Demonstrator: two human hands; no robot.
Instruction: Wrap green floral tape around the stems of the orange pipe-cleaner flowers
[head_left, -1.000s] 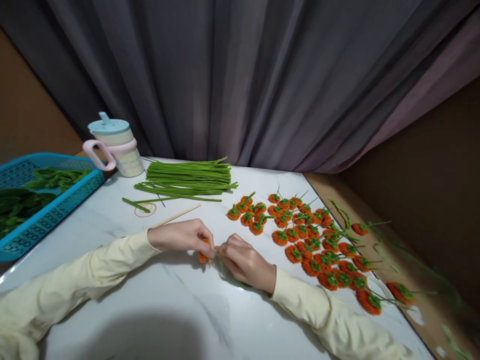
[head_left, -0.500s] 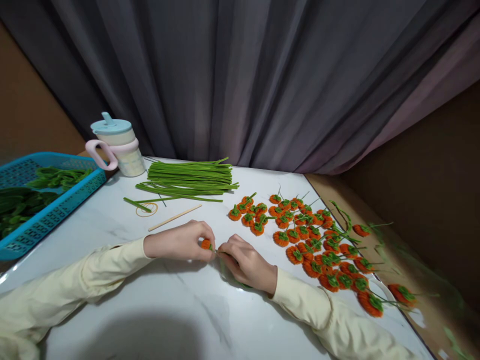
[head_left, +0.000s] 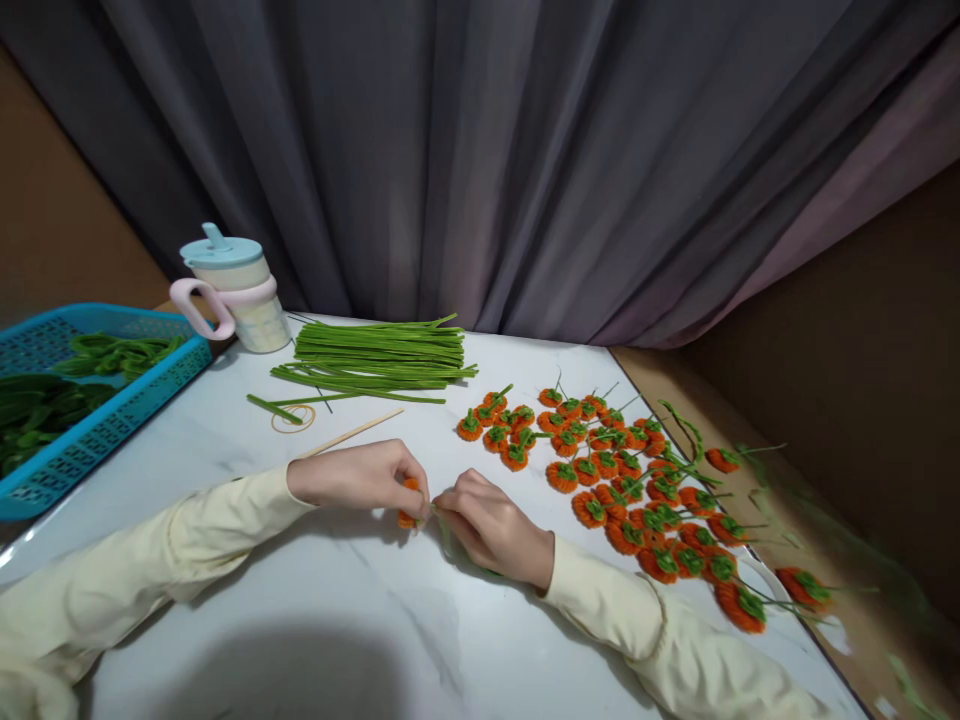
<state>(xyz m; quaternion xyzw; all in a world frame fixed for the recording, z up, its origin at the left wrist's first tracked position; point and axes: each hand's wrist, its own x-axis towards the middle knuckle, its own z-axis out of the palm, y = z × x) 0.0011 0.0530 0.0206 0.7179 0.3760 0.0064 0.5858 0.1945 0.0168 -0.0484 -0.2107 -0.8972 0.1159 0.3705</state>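
Observation:
My left hand is closed in a pinch around a small orange pipe-cleaner pumpkin, mostly covered by the fingers. Close beside it, my right hand pinches the thin end of a green stem running toward the pumpkin. Something green lies partly hidden under the right palm. To the right spreads a group of finished-looking orange pumpkins with green tops, several with thin wires sticking out.
Green pipe cleaners lie in a bundle at the back. A wooden stick and rubber bands are in front of them. A lidded cup stands beside a blue basket of green pieces. A grey curtain hangs behind the table.
The left hand has turned the pumpkin back and forth in its fingers, and the wrist again covers part of the wooden stick. The right hand stays nearly in place.

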